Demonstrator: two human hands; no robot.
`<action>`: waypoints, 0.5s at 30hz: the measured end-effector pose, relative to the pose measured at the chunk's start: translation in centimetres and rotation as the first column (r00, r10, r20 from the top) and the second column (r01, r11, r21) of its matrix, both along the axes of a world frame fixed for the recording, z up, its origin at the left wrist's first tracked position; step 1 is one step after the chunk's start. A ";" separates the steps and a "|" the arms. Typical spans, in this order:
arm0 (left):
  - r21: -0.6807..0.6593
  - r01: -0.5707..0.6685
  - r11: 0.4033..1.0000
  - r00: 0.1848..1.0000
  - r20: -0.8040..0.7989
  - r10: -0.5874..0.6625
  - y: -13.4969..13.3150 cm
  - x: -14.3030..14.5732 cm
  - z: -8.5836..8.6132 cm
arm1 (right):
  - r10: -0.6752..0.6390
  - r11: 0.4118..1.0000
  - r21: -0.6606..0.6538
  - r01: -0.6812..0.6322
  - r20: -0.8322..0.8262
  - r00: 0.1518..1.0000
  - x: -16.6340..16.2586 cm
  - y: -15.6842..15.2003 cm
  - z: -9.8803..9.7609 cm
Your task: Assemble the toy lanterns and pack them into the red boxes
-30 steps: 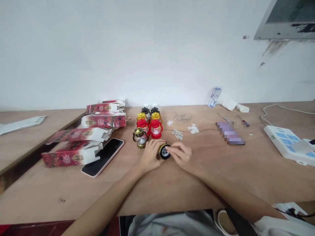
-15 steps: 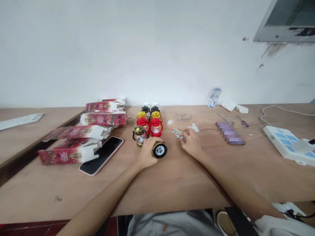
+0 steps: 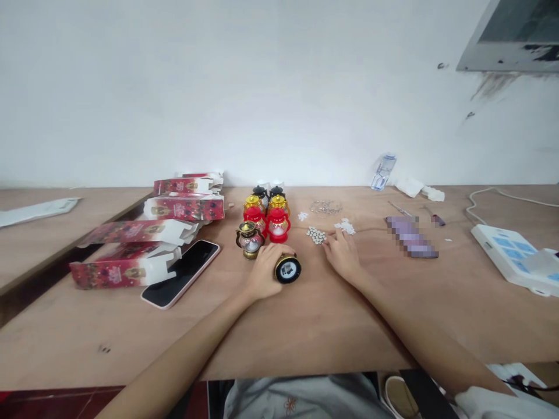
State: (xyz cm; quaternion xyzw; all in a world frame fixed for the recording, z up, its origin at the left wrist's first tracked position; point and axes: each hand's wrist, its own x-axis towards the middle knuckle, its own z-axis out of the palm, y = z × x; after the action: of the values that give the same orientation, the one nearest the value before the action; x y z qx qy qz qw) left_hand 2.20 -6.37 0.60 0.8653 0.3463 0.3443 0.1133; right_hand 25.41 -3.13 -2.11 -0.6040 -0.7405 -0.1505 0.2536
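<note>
My left hand point(image 3: 264, 272) is closed around a small lantern point(image 3: 288, 269), tipped so its round black base with a pale label faces me. Close behind it stands a bronze-coloured lantern point(image 3: 250, 240), upright. Red lanterns point(image 3: 278, 225), yellow ones point(image 3: 279, 203) and black ones point(image 3: 276, 193) stand in rows beyond. My right hand point(image 3: 343, 253) rests on the table with its fingers bent together at the edge of a pile of small round silvery button cells point(image 3: 315, 235). Whatever its fingertips may hold is hidden. Small white pieces point(image 3: 345, 226) lie just beyond that hand.
Opened red boxes point(image 3: 117, 272) and a phone point(image 3: 181, 274) lie on the left. Behind the button cells is a heap of thin metal pieces point(image 3: 326, 208). To the right are a blurred purple item point(image 3: 410, 235), a screwdriver point(image 3: 399, 208), a clear bottle point(image 3: 384, 171) and a power strip point(image 3: 510, 253).
The view has shifted slightly. My left hand has moved the tipped lantern a little to the right. My right hand stays beside the button cells.
</note>
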 end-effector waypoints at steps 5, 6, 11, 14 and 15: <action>0.003 -0.002 1.000 1.000 -0.013 0.002 0.0 0.1 0.1 | 0.076 0.994 0.081 -0.071 -0.070 0.995 -0.4 -0.2 0.3; 0.002 -0.005 1.000 1.000 -0.018 0.005 0.0 0.1 0.1 | 0.122 0.986 0.131 -0.105 -0.123 0.985 -0.7 -0.5 0.4; -0.022 -0.005 1.000 0.998 -0.062 0.004 0.1 0.0 0.0 | 0.486 0.816 0.455 -0.356 -0.207 0.849 -2.5 -3.2 1.3; -0.024 0.007 1.000 0.997 -0.079 -0.008 0.1 0.1 0.0 | 0.599 0.710 0.520 -0.475 -0.092 0.795 -3.6 -4.8 1.9; -0.023 0.009 1.000 0.996 -0.083 -0.011 0.0 0.1 0.0 | 0.611 0.697 0.515 -0.500 -0.060 0.789 -3.9 -5.1 2.1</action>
State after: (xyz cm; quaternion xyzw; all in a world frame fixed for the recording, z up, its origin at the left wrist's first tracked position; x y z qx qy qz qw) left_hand 2.30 -6.32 0.56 0.8793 0.3502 0.3033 0.1105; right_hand 21.49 -8.28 -0.06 -0.2825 -0.7946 -0.1722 0.5091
